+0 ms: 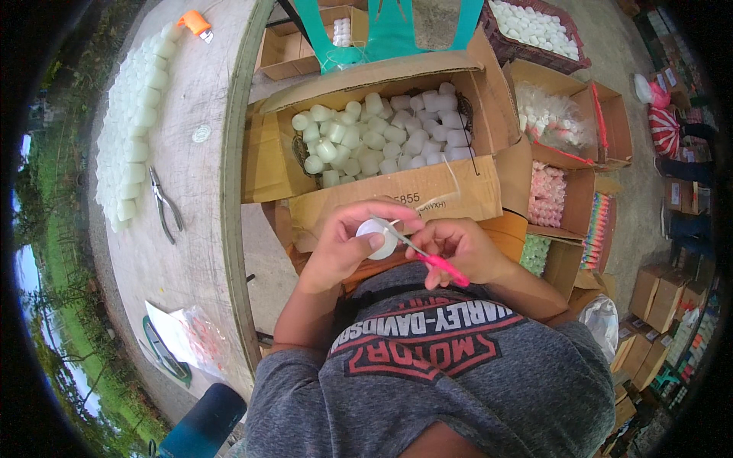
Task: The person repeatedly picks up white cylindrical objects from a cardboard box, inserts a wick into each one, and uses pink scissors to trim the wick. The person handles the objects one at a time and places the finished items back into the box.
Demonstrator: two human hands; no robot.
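My left hand holds a round white candle between thumb and fingers, its flat end tilted up. My right hand grips pink-handled scissors, and their metal blade reaches across to the candle's face. Whether the blade touches the candle I cannot tell. Just beyond my hands stands an open cardboard box with many short white candles heaped inside. A thin pale strand sticks up in front of the box's near flap.
On the table at left are rows of white candles, pliers, an orange tool and a plastic packet. A teal chair stands behind the box. Boxes of coloured pieces and a crate line the right.
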